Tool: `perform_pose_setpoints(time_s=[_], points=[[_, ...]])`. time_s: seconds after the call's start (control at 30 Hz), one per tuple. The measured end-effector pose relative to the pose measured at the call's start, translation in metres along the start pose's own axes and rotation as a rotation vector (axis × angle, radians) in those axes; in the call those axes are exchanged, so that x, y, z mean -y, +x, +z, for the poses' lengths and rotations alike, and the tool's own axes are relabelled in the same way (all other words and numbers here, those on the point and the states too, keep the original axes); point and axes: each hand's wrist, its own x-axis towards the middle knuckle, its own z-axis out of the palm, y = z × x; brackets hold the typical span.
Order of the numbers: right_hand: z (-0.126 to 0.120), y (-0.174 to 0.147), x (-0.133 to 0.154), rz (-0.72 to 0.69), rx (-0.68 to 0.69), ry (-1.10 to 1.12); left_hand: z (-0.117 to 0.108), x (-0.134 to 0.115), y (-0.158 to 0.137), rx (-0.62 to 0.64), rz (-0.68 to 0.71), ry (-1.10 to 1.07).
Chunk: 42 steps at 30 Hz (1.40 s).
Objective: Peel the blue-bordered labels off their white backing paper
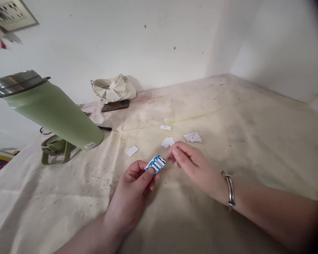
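Observation:
Between the thumb and fingers of my left hand (136, 188) is a small white card (155, 165) with blue outlined lettering. It may be a stack; I cannot tell. To the right of the card, my right hand (192, 164) is closed, its thumb against the curled fingers. Whatever lies in that pinch, if anything, is hidden, and the hand is a little blurred. Beyond my hands several paper slips lie on the cloth: a single one (133, 151) at left, a farther slip (165, 127), an overlapping group (168, 142) and a small pile (193, 137) with faint printing.
A tall green tumbler (55, 109) with a steel lid stands at left, beside a green strap-like item (55, 150) and a black pen (105, 128). Near the wall sit a white pearl-handled bag (112, 88) and a phone (115, 106). A creased beige cloth (254, 141) covers the table.

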Motion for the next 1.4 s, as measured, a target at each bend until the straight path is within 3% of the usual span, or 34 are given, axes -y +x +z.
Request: perform_pose_setpoints(time_s=[0.1,0.23,0.37,0.8,1.03,1.23,1.33,1.4], points=[[-0.013,0.015,-0.021,-0.157,-0.155,-0.306,-0.001,-0.001,0.001,-0.024,0.018,0.008],[-0.021,0.028,-0.042,-0.195,-0.003,-0.618,-0.002,-0.001,0.003,-0.044,0.035,0.04],[-0.02,0.031,-0.045,-0.185,0.077,-0.694,-0.003,0.001,0.003,-0.045,0.048,0.063],[-0.015,0.033,-0.039,-0.227,0.063,-0.619,-0.006,0.002,0.003,-0.03,0.051,0.053],[-0.02,0.019,-0.019,-0.127,-0.086,-0.269,-0.005,0.0,0.003,-0.046,0.052,0.06],[-0.007,-0.011,0.023,-0.118,0.106,-0.021,-0.004,0.001,0.002,-0.024,0.06,0.064],[0.001,-0.015,0.027,-0.105,0.172,-0.007,-0.003,0.001,0.0,0.034,0.039,0.04],[0.004,-0.014,0.024,-0.133,0.148,0.0,-0.003,0.001,0.0,0.056,0.033,0.031]])
